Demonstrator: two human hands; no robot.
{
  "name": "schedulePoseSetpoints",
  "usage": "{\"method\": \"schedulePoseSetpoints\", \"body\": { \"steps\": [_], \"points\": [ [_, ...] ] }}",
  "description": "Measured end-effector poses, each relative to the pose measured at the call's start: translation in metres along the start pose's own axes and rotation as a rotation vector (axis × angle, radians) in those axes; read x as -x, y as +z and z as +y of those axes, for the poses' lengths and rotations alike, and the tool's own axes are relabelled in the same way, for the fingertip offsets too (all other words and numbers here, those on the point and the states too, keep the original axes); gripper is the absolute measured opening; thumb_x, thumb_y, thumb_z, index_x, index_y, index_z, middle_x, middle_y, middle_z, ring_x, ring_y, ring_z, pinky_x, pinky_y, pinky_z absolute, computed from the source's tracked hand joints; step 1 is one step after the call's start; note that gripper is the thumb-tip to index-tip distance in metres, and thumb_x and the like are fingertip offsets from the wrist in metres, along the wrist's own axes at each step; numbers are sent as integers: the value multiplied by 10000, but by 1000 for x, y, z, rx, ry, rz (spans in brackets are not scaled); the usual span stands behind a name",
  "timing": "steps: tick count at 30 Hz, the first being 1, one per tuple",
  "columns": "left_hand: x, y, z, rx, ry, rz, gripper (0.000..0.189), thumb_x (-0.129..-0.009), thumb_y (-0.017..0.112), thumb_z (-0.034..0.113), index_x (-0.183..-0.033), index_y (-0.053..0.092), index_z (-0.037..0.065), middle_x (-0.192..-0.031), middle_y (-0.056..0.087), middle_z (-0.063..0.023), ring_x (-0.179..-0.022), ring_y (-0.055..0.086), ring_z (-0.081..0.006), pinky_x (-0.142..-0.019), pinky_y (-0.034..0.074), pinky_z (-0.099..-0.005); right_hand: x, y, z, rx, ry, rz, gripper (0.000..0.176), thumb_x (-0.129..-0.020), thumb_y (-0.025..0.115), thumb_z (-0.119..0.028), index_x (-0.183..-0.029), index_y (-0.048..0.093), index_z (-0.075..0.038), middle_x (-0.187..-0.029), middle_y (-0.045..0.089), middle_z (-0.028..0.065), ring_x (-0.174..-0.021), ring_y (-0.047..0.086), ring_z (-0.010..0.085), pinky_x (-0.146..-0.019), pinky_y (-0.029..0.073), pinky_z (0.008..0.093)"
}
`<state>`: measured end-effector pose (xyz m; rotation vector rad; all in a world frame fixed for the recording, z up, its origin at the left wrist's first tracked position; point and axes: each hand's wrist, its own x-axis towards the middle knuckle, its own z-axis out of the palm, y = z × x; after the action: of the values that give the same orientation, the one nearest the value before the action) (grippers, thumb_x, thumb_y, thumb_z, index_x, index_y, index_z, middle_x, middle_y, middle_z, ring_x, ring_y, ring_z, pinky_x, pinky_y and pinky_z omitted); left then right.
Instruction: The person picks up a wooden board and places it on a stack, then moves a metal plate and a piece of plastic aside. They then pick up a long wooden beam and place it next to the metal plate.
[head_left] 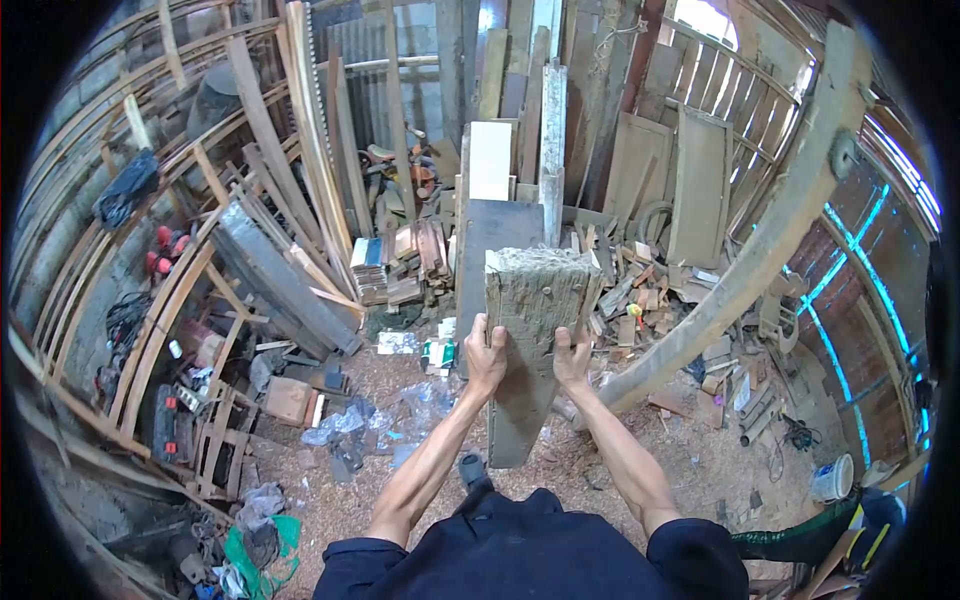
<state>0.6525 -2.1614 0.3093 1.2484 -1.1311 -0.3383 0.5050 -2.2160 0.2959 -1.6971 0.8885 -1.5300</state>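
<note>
A thick, rough grey wooden beam (pixel 528 300) stands in front of my body, its frayed, splintered end toward the top of the view and its narrower-looking lower end near my waist. On its left side my left hand (pixel 486 358) is closed, fingers wrapped behind the edge. My right hand (pixel 573 358) grips the opposite side at about the same height, the thumb lying on the near face. Most of the fingers are hidden behind the wood. Just beyond the beam is a dark flat board (pixel 500 218), with a white panel (pixel 490 160) farther back.
Wood offcuts (pixel 635 300) are heaped beyond my right hand. A long pale timber (pixel 745 260) slants across the right side. Plastic sheeting (pixel 385 422) lies on the shavings-covered floor (pixel 600 480) at left. A white bucket (pixel 832 478) stands at lower right; planks (pixel 285 270) lean at left.
</note>
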Motion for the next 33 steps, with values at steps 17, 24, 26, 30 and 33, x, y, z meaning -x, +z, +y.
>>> {"method": "schedulePoseSetpoints", "body": {
  "steps": [17,24,26,30,33],
  "points": [
    [-202,130,-149,-12,146,60,752,-797,395,588,-1048,431,-120,-696,557,-151,-611,518,-207,-559,412,-327,-204,21,163,-27,89,-107,677,-768,516,-537,-1111,447,42,-953,568,156,-885,523,220,-773,401,329],
    [-274,215,-197,-76,-31,-35,756,-796,375,603,-1027,421,-115,-591,485,-95,-522,470,-162,-476,383,-296,-303,-5,251,-13,215,-170,809,-730,541,-570,-1126,402,122,-1008,551,210,-942,519,255,-819,387,343],
    [-282,239,-219,-101,-76,-57,743,-797,369,604,-1032,418,-100,-570,466,-81,-503,464,-163,-461,377,-291,-319,-14,294,36,235,-174,855,-722,544,-576,-1139,369,149,-1033,534,236,-979,505,280,-838,378,354],
    [-292,287,-250,-62,-83,-98,765,-778,331,650,-1027,448,-64,-660,525,-132,-607,523,-222,-554,419,-350,-339,-39,355,93,221,-188,859,-714,621,-464,-1175,297,185,-1107,474,294,-1076,451,338,-896,346,371],
    [-292,326,-294,-130,0,-100,731,-813,240,624,-908,502,-51,-779,556,-177,-717,532,-303,-654,396,-405,-356,-61,379,69,283,-241,787,-707,663,-371,-1177,315,156,-1124,474,269,-1080,449,314,-901,340,360]
  ]
}}
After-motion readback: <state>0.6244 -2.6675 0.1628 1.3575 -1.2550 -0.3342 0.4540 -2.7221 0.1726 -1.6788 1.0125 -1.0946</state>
